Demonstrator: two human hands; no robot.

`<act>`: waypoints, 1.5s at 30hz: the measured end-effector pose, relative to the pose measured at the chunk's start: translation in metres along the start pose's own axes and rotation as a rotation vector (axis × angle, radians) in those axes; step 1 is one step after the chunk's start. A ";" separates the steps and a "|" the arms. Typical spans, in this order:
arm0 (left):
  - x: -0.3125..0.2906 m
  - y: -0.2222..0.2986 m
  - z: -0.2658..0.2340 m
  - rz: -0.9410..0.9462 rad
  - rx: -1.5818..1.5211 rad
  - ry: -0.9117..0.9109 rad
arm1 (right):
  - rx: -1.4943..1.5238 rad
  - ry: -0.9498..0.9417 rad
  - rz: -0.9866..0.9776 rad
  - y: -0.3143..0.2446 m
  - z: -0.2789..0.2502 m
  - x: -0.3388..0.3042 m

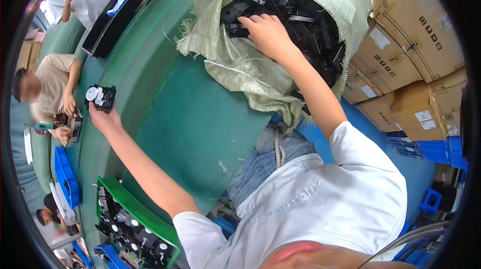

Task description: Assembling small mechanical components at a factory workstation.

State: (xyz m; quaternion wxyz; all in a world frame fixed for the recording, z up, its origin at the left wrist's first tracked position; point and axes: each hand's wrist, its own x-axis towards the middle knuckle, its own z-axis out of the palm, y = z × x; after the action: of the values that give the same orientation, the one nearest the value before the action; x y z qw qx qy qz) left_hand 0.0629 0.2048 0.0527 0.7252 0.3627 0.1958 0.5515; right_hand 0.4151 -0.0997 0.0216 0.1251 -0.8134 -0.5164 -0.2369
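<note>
Green tabletop lies wide and bare between the two hands, with plenty of room there. The woven sack slumps over its near edge under the right hand, whose fingers are curled down onto the tangled black plastic parts; whether it grips one I cannot tell. A snag could drag the sack off. Left hand grasps a black assembly with white gears out past the far edge, where a slip means a drop.
</note>
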 end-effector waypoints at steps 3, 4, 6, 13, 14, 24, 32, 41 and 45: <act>-0.047 0.004 0.011 0.055 -0.064 0.069 | -0.024 0.021 -0.035 -0.005 0.011 0.007; -0.066 0.001 0.013 0.028 -0.151 0.068 | -0.022 0.020 -0.052 -0.006 0.012 0.008; -0.116 -0.011 0.027 0.031 -0.245 0.089 | -0.004 -0.017 -0.114 -0.010 0.013 0.014; -0.204 -0.051 0.073 -0.075 -0.472 0.060 | 0.479 -0.039 -0.347 0.018 0.008 0.010; -0.207 -0.055 0.077 -0.063 -0.486 0.054 | 0.468 -0.030 -0.360 0.012 -0.001 0.005; -0.239 -0.084 0.097 -0.115 -0.630 -0.044 | 2.066 -0.079 0.383 -0.049 -0.043 -0.077; -0.264 -0.056 0.081 0.032 -0.552 0.050 | 1.063 0.028 -0.324 -0.129 -0.062 -0.066; -0.270 -0.043 0.054 0.184 -0.517 0.131 | 0.775 -0.299 -0.511 -0.133 -0.027 -0.060; -0.266 -0.048 0.044 0.176 -0.508 0.145 | 0.819 -0.393 -0.495 -0.144 -0.034 -0.055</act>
State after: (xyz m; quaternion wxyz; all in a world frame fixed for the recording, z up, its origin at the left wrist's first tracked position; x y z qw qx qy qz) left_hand 0.0411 -0.0652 0.0150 0.7262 0.1446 0.0702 0.6684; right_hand 0.2572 -0.0950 0.0170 0.2744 -0.5804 -0.7574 0.1193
